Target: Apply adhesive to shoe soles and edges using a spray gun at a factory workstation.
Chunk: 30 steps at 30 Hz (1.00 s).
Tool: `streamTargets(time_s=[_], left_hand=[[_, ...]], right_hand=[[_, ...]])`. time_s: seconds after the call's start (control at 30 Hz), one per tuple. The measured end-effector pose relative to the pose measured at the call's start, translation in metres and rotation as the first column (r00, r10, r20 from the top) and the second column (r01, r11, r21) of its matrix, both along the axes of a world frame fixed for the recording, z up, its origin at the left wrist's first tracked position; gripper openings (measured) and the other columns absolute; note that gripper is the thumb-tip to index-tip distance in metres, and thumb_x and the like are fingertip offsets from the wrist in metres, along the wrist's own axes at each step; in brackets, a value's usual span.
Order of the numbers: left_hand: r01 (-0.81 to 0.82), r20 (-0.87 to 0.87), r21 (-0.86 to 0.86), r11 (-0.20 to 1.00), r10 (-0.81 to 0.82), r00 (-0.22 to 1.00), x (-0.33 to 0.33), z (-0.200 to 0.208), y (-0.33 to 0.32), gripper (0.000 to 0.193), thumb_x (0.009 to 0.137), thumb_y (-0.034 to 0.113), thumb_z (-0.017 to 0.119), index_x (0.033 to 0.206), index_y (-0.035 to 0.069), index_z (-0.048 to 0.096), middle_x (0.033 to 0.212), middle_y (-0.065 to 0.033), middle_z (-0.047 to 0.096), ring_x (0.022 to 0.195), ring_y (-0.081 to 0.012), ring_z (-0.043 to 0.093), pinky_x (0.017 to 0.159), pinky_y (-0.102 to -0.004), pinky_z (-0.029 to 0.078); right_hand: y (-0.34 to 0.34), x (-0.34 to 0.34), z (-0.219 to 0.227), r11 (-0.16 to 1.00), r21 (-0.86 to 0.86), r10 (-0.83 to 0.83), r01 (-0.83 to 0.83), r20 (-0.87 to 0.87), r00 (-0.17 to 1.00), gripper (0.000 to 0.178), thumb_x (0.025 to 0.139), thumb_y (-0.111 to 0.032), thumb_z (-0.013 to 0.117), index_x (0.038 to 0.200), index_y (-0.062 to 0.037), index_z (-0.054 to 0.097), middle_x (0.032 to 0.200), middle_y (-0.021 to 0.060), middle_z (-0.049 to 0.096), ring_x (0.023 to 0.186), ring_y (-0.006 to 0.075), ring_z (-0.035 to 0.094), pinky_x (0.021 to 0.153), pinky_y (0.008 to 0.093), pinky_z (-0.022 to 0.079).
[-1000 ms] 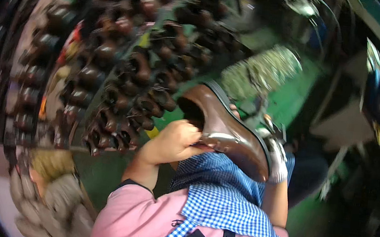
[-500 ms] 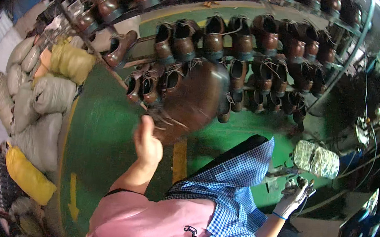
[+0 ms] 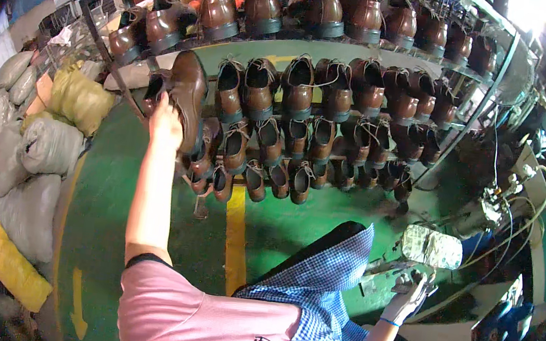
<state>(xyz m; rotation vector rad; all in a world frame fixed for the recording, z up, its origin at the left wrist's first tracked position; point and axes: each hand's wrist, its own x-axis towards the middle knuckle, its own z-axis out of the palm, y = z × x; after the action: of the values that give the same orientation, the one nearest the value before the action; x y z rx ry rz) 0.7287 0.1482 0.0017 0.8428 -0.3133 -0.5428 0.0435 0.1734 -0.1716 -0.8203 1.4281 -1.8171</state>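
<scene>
My left hand (image 3: pixel 167 121) reaches out to the left end of a shoe rack and is closed on a brown leather shoe (image 3: pixel 190 90). That shoe is tilted, its rounded toe upward. Brown lace-up shoes (image 3: pixel 298 82) stand in several rows beside it, heels mostly facing me. Low on the right is my right hand (image 3: pixel 407 297), in a white glove with grey fingertips. Its fingers are curled, and whatever lies in them is too small to make out. Just above it sits a padded block wrapped in shiny material (image 3: pixel 430 246).
The metal rack's post (image 3: pixel 465 118) slants down at the right. Stuffed sacks (image 3: pixel 53 145) and a yellow bundle (image 3: pixel 13 262) line the left side. Machinery with hoses (image 3: pixel 501 203) stands at the right. A yellow stripe (image 3: pixel 236 234) crosses the green floor.
My left hand has carried the shoe forward and to the left, from in front of the rack to its left end. The view has shifted; my right hand stays by the padded block.
</scene>
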Motion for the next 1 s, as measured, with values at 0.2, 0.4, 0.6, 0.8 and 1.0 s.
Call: streamTargets(time_s=[0.2,0.4,0.6,0.8,1.0], left_hand=[[0.198,-0.102,0.215,0.956,-0.179,0.979,0.076,0.059,-0.100,0.051,0.097,0.030,0.060,0.140,0.007,0.047,0.142,-0.0161,0.049,0.133,-0.0242,0.042,0.113,-0.0387,0.030],[-0.345,0.642,0.737,0.581,-0.444,0.625,0.096,0.061,-0.104,0.039,0.096,0.021,0.054,0.129,-0.001,0.056,0.119,-0.0189,0.063,0.108,-0.0282,0.060,0.092,-0.0375,0.047],[-0.657,0.739,0.609,0.445,-0.619,0.266,0.028,0.078,-0.048,0.045,0.096,0.037,0.060,0.132,0.010,0.059,0.131,-0.0164,0.063,0.122,-0.0314,0.060,0.109,-0.0391,0.040],[-0.773,0.779,0.324,0.545,-0.618,-0.109,0.039,0.053,-0.021,0.031,0.091,0.033,0.066,0.109,0.009,0.065,0.110,-0.0157,0.070,0.113,-0.0341,0.062,0.115,-0.0521,0.027],[-0.858,0.678,0.388,0.337,-0.734,0.018,0.014,0.062,-0.026,0.035,0.094,0.036,0.063,0.120,0.012,0.065,0.122,-0.0148,0.065,0.120,-0.0346,0.058,0.112,-0.0495,0.034]], right_hand=[[0.008,-0.005,-0.004,0.998,0.053,-0.046,0.043,0.071,0.996,0.054,0.096,-0.036,0.059,0.142,-0.0112,0.046,0.088,0.0071,0.057,0.063,0.0148,0.055,0.059,0.0311,0.050],[0.015,-0.001,0.004,0.993,0.117,0.008,-0.027,0.157,0.987,0.052,0.098,-0.030,0.060,0.145,-0.0126,0.048,0.128,0.0081,0.057,0.096,0.0200,0.060,0.074,0.0332,0.054],[0.012,-0.005,-0.008,0.998,0.053,0.027,-0.030,0.041,0.999,0.055,0.097,-0.032,0.059,0.146,-0.0101,0.046,0.121,0.0116,0.058,0.095,0.0208,0.062,0.074,0.0338,0.054],[0.004,-0.002,-0.020,0.994,0.112,-0.002,0.015,-0.112,0.994,0.048,0.098,-0.030,0.057,0.140,-0.0080,0.050,0.123,0.0110,0.058,0.097,0.0217,0.062,0.079,0.0345,0.054],[0.007,-0.016,-0.031,0.999,0.044,-0.014,0.025,-0.230,0.973,0.049,0.100,-0.030,0.054,0.141,-0.0031,0.048,0.120,0.0142,0.061,0.090,0.0207,0.064,0.074,0.0326,0.054]])
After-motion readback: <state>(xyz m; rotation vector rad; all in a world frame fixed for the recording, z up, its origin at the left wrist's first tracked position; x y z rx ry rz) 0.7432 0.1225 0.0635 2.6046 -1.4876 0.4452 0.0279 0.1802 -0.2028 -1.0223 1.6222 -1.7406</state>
